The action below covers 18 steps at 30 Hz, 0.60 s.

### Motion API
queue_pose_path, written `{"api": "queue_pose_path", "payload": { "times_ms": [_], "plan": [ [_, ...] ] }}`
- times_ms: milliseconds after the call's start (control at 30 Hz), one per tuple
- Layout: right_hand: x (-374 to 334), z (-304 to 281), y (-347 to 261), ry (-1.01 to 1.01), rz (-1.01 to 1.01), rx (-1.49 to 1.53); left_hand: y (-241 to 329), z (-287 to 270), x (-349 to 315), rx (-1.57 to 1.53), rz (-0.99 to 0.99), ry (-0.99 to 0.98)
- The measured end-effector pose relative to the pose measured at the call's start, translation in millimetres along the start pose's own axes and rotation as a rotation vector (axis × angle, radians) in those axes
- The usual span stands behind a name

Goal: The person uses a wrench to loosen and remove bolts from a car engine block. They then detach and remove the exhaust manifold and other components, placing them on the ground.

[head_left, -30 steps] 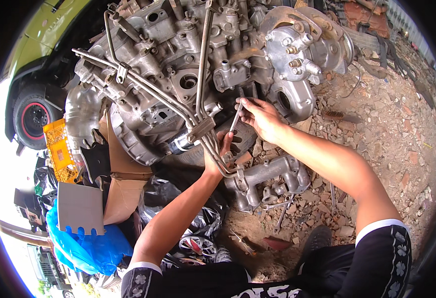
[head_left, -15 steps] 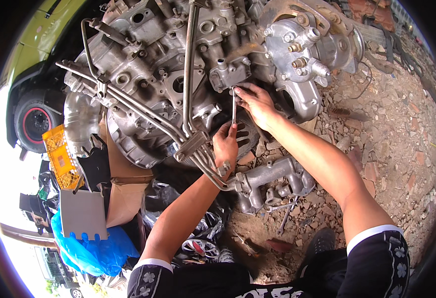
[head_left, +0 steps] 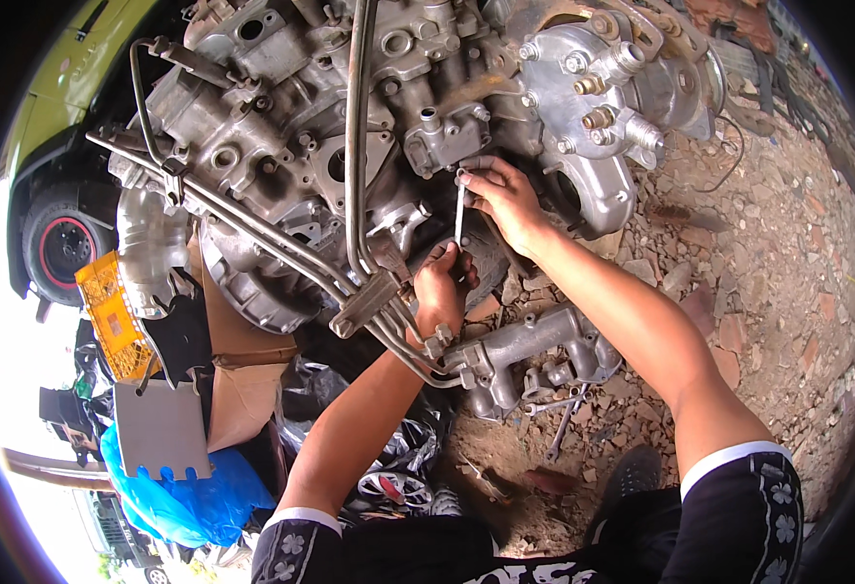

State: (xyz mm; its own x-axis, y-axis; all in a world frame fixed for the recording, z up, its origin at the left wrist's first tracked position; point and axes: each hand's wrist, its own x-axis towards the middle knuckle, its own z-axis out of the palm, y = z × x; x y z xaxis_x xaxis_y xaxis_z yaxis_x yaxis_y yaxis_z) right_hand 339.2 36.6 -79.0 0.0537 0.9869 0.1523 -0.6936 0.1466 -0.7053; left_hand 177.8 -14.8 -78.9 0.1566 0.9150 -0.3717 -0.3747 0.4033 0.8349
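A large grey metal engine (head_left: 281, 165) lies on the ground in front of me, with thin metal pipes (head_left: 354, 146) running across it. A slim metal wrench (head_left: 459, 209) stands upright against the engine's lower middle. My left hand (head_left: 442, 292) is closed around the wrench's lower end. My right hand (head_left: 505, 200) pinches its upper end, beside a small bolted housing (head_left: 442, 141). A loose cast metal part (head_left: 534, 350) lies just below my left hand.
Another wrench (head_left: 563, 423) lies in the dirt under the cast part. Rubble and bricks (head_left: 778, 253) cover the ground to the right. Left are a yellow-green car (head_left: 53, 127) with a red-rimmed wheel (head_left: 62, 248), an orange crate (head_left: 106, 311), cardboard (head_left: 242, 389) and a blue bag (head_left: 169, 496).
Both hands and the wrench stay on the same spot of the engine. The view has shifted, so the engine sits a little higher and closer.
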Motion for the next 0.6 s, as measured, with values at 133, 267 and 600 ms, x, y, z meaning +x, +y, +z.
{"api": "queue_pose_path", "payload": {
  "times_ms": [133,267,600],
  "plan": [
    [5.0,3.4,-8.2,-0.041,0.065,-0.020,8.3,-9.2,8.3,-0.185,-0.115,-0.127],
    [10.8,5.1,-5.0,-0.002,0.019,-0.138,6.3,-3.3,11.5,-0.167,-0.072,-0.023],
    [19.2,7.3,-0.1,0.049,-0.172,-0.172,8.7,4.3,16.4,0.148,0.024,0.102]
  ]
}}
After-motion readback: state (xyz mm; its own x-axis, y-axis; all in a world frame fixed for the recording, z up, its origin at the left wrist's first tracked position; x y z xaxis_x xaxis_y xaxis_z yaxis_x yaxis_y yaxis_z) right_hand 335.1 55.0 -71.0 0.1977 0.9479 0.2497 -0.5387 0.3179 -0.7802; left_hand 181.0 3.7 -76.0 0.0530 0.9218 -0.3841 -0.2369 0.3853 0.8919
